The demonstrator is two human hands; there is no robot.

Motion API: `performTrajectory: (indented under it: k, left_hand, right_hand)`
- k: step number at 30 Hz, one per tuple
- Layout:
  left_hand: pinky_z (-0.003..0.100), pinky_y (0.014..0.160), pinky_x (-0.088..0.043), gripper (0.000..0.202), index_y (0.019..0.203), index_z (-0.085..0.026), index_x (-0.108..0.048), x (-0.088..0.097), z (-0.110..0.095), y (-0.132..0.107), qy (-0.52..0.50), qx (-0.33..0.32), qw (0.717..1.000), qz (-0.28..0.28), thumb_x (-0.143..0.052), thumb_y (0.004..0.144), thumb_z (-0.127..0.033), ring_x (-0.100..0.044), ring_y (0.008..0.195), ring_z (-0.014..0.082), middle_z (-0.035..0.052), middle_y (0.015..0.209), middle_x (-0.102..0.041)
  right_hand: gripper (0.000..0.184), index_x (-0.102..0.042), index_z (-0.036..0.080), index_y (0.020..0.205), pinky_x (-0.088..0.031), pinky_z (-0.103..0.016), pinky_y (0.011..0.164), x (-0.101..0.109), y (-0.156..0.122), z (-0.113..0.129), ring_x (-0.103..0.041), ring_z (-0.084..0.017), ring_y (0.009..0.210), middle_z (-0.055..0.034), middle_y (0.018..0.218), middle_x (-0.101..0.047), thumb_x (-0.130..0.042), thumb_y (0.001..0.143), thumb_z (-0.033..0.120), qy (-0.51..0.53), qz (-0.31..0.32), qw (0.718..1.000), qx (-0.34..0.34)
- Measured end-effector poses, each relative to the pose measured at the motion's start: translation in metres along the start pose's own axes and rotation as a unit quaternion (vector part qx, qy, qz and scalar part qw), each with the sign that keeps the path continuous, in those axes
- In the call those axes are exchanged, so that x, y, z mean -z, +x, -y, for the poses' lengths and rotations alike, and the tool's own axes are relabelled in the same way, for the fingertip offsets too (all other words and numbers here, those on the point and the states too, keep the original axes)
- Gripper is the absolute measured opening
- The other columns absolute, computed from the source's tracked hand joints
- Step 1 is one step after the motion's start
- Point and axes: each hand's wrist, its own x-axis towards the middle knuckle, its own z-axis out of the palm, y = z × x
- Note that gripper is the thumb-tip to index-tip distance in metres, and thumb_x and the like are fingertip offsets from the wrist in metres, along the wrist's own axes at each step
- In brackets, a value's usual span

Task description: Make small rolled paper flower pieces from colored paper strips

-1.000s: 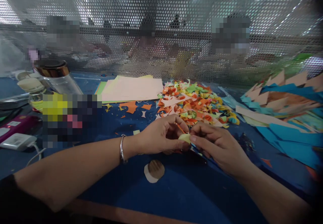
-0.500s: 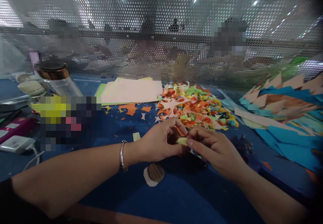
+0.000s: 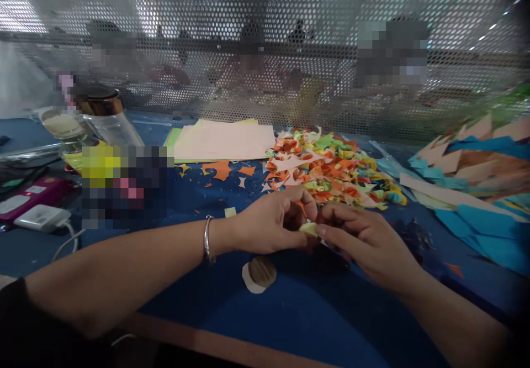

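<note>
My left hand (image 3: 271,221) and my right hand (image 3: 364,241) meet over the blue table (image 3: 314,313), fingertips pinched together on one small pale yellow paper piece (image 3: 308,228). An orange scrap shows between the left fingers. A silver bangle (image 3: 207,240) sits on my left wrist. Just behind the hands lies a heap of coloured paper cuttings (image 3: 331,172). A small round wooden disc on white paper (image 3: 259,273) lies on the table under my left hand.
A stack of pale paper sheets (image 3: 223,142) lies at the back. Blue and tan paper strips (image 3: 467,174) pile up at right. Jars (image 3: 101,115), a magenta device (image 3: 31,191) and a white charger (image 3: 41,217) stand at left. A perforated metal screen (image 3: 265,53) closes the far side.
Both hands have kept pinching the yellow piece, fingers shifting slightly. The view has shifted a little, so everything sits slightly further right.
</note>
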Motion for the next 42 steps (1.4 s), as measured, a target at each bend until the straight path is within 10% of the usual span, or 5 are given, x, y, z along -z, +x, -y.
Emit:
performTrajectory:
  k: [7, 24, 42]
  left_hand:
    - [0.029, 0.073, -0.061, 0.042, 0.104, -0.02, -0.055, 0.011, -0.002, 0.003, -0.043, 0.027, 0.998, 0.028, -0.085, 0.08, -0.039, -0.075, 0.074, 0.0145, 0.0021, 0.083, -0.074]
    - [0.024, 0.069, -0.048, 0.018, 0.089, -0.014, -0.063, 0.026, -0.011, 0.009, 0.173, -0.028, 0.983, -0.048, -0.077, 0.082, -0.023, -0.06, 0.07, 0.0082, -0.0008, 0.075, -0.065]
    - [0.024, 0.068, -0.047, 0.03, 0.098, -0.016, -0.059, 0.019, -0.008, 0.011, 0.134, -0.007, 0.988, -0.078, -0.077, 0.075, -0.017, -0.058, 0.068, 0.0074, -0.0047, 0.073, -0.06]
  right_hand:
    - [0.035, -0.058, 0.022, 0.064, -0.03, -0.027, 0.043, 0.005, 0.002, -0.004, -0.041, -0.009, 0.044, 0.0021, 0.056, -0.051, -0.063, 0.09, 0.045, -0.032, -0.039, 0.999, 0.009]
    - [0.03, -0.062, 0.023, 0.069, -0.028, -0.029, 0.042, 0.004, 0.01, -0.009, -0.041, -0.012, 0.043, 0.0024, 0.054, -0.051, -0.065, 0.087, 0.047, -0.032, -0.056, 0.998, -0.016]
    - [0.028, -0.063, 0.022, 0.072, -0.028, -0.028, 0.044, 0.004, 0.009, -0.009, -0.036, -0.01, 0.042, 0.0052, 0.051, -0.046, -0.061, 0.09, 0.043, -0.098, -0.083, 0.991, 0.034]
